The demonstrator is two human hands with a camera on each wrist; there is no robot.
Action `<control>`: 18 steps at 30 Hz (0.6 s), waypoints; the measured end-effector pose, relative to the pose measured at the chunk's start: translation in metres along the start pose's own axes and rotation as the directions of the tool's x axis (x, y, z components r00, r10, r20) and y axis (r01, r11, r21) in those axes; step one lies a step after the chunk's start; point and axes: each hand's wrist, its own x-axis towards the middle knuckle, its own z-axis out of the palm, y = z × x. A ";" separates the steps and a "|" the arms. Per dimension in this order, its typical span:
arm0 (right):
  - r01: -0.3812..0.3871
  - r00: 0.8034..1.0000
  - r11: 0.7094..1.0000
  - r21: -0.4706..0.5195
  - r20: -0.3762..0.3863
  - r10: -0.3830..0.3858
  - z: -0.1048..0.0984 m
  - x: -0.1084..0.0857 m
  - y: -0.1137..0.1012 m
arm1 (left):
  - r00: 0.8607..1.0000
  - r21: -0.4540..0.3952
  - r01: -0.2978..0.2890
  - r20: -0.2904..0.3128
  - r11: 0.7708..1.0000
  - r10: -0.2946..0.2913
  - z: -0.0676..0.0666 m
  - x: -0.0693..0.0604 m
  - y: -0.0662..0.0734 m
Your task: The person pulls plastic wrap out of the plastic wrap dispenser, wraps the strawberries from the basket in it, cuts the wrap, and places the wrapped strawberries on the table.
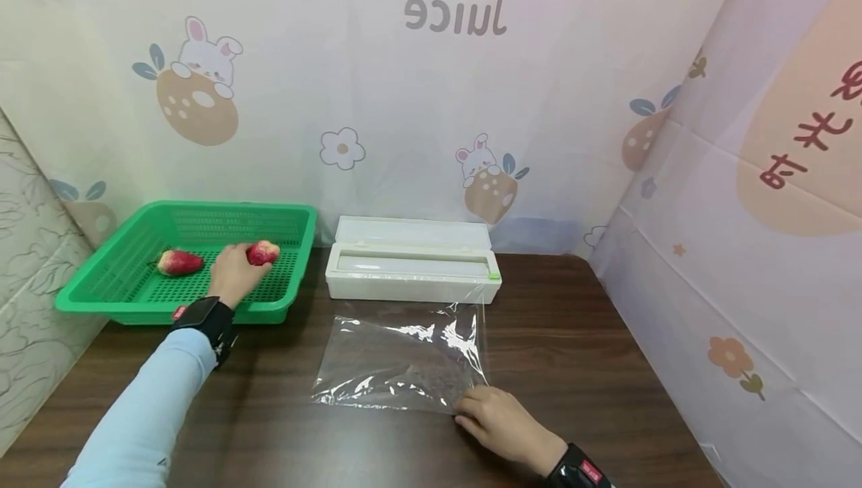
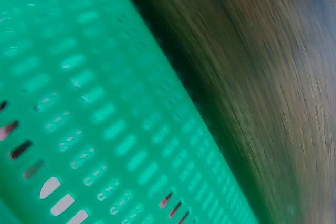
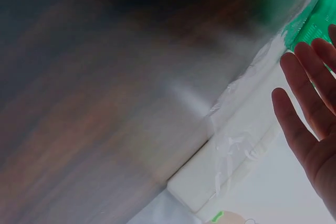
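My left hand [image 1: 234,275] reaches over the front rim of a green plastic basket [image 1: 306,230] and holds a red fruit with a pale yellow end [image 1: 263,252]. A second, longer red fruit [image 1: 180,263] lies in the basket to the left of that hand. At the front right corner of a clear plastic wrap sheet [image 1: 411,357] is my right hand [image 1: 498,421]. Its fingers [image 3: 310,103] are extended and slightly apart in the right wrist view, gripping nothing visible. The left wrist view shows the basket's slotted side [image 2: 126,129] but not the hand.
Behind the sheet stands a white wrap dispenser box [image 1: 414,286], its lid raised and the film running out of its front. Dark wood table [image 1: 559,338] surrounds these things. A printed cloth wall [image 1: 377,61] closes off the back and right side.
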 end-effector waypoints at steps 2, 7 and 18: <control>-0.004 1.000 1.000 -0.003 0.001 0.004 0.000 0.003 -0.001 | 0.996 -0.058 -0.012 -0.091 0.998 0.007 -0.005 -0.007 0.003; -0.031 1.000 0.999 -0.008 0.001 0.031 -0.001 0.010 -0.003 | 0.956 -0.146 -0.088 -0.290 0.985 0.042 -0.013 -0.028 0.017; -0.063 0.996 0.996 0.059 -0.053 0.066 -0.017 0.033 -0.016 | 0.910 -0.398 -0.415 -0.163 0.818 0.382 0.024 -0.120 0.072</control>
